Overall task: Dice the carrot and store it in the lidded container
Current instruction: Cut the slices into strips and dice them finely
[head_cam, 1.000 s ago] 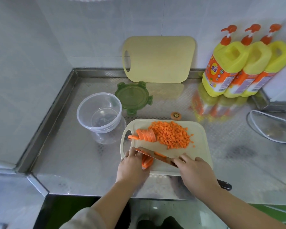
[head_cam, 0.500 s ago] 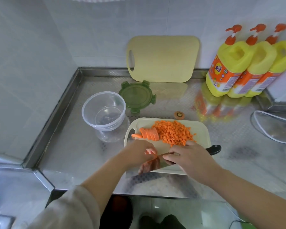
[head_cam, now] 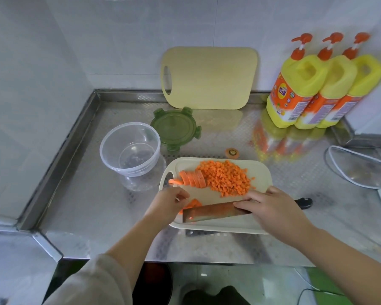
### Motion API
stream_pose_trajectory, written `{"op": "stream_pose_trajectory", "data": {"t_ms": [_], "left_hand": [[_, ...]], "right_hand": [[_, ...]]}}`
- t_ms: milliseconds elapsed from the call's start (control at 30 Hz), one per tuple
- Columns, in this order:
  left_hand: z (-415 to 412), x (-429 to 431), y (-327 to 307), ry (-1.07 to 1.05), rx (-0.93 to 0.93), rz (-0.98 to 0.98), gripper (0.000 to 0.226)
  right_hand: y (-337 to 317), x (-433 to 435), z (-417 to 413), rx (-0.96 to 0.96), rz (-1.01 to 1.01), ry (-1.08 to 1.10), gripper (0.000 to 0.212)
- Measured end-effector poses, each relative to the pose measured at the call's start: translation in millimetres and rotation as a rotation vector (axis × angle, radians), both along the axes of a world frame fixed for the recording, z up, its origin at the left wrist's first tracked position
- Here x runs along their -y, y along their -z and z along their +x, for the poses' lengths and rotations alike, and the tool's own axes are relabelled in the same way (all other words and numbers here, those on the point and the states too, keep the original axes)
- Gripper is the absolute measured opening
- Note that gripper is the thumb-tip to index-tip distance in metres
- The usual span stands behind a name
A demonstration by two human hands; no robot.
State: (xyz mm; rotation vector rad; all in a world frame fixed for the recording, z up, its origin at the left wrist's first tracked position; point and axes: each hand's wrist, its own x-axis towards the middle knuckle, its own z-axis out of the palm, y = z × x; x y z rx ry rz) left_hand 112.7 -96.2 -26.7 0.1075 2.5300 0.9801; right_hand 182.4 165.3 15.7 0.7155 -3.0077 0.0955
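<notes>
Head view: a pale cutting board (head_cam: 260, 172) is seen lying on a steel counter (head_cam: 86, 205). At the back of the board a heap of diced carrot (head_cam: 227, 178) is piled, and touching the heap's left side a row of carrot slices (head_cam: 194, 178) is leaned, close to the board's handle hole.

On the front half of the board a knife (head_cam: 211, 213) is held by the right hand (head_cam: 275, 209), whose fingers are wrapped round it where blade meets handle. The blade is pointed left and its black handle end is seen past the board's right edge.

At the front left corner of the board the left hand (head_cam: 167, 205) is placed with its fingers curled. A few carrot pieces (head_cam: 194, 203) lie just beside it, partly hidden by the blade; whether they are gripped cannot be told.

Left of the board a clear round container (head_cam: 130, 148) is stood open. Its green lid (head_cam: 175, 127) is laid behind the board, apart from the container. A carrot end (head_cam: 232, 153) is left just behind the board.
</notes>
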Motion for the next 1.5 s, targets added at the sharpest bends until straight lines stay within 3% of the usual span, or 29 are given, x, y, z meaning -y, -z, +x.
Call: {"op": "stream_pose_trajectory", "data": {"t_ms": [133,233,367,600,800,1000,1500], "left_hand": [[1,12,4,-0.116,0.041,0.046,0.011],[5,11,2,-0.034,0.074,-0.004,0.022],[14,0,0,0.082,0.014,-0.105,0.024],[18,-6,5,0.018,-0.058,-0.156,0.02],[35,-18,7,0.085,-0.081,-0.354,0.069],[33,-26,16,0.046,-0.115,-0.34,0.042],[28,-40,24,0.079,-0.099,-0.203,0.047]], "right_hand": [[-2,1,3,0.199,-0.084,0.16,0.038],[2,9,5,0.381,-0.104,0.266,0.03],[9,22,9,0.442,-0.127,0.366,0.02],[10,39,13,0.493,-0.171,0.417,0.016],[11,43,17,0.481,-0.165,0.427,0.021],[12,45,18,0.473,-0.168,0.449,0.021],[9,44,25,0.533,-0.135,0.416,0.019]]}}
